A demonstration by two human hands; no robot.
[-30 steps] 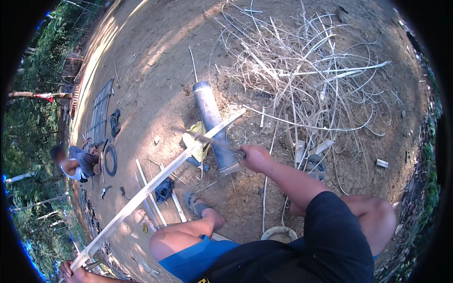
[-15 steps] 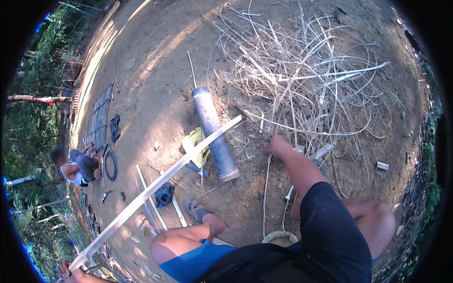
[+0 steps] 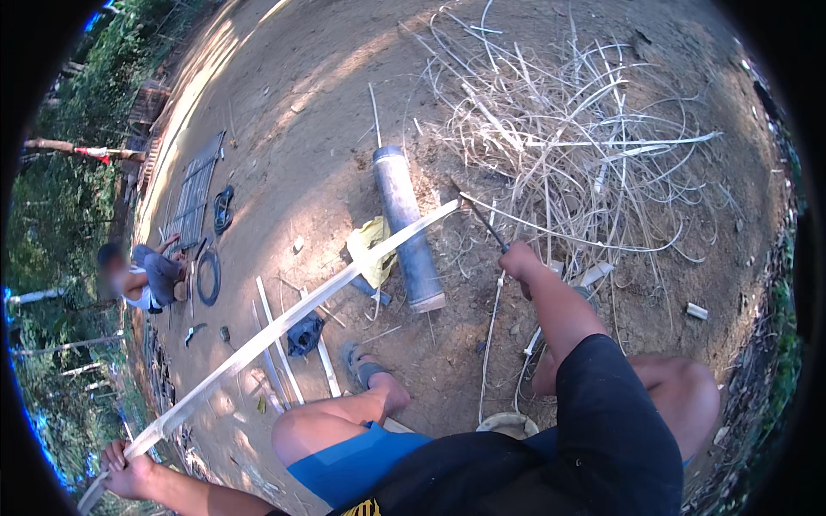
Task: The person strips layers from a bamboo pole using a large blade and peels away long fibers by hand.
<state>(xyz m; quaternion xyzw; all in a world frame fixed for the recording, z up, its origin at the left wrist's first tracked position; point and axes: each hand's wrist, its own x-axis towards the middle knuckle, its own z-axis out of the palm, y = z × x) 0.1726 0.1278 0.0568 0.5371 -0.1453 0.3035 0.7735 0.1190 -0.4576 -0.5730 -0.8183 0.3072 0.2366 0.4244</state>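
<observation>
The fingers of the left hand (image 3: 126, 471) are clamped on the near end of a long strip (image 3: 258, 345), well to the lower left of the dark cylinder (image 3: 404, 228). The fingers of the right hand (image 3: 519, 260) are closed round the handle of a knife (image 3: 484, 215), to the right of the cylinder; its thin blade is pointed up and leftward, close to the strip's far tip — whether the two touch cannot be told.

The strip is held slantwise, passing in front of the cylinder, its tip reaching just past the cylinder's right side; contact between them cannot be made out. It is pale, flat and narrow, brightly lit, with slight swellings along its length.

A yellow cloth (image 3: 368, 248) is bunched against the cylinder's left side, partly covered by the strip. Farther left and nearer the body, a dark bundle (image 3: 305, 334) is seen among pale slats (image 3: 281, 344). Right of the cylinder and beyond it, the ground is cluttered by a tangled heap of shavings (image 3: 559, 129). Far to the cylinder's left, a seated person (image 3: 153, 279) is seen beside a black coil (image 3: 200, 279) and a slatted panel (image 3: 194, 198).
</observation>
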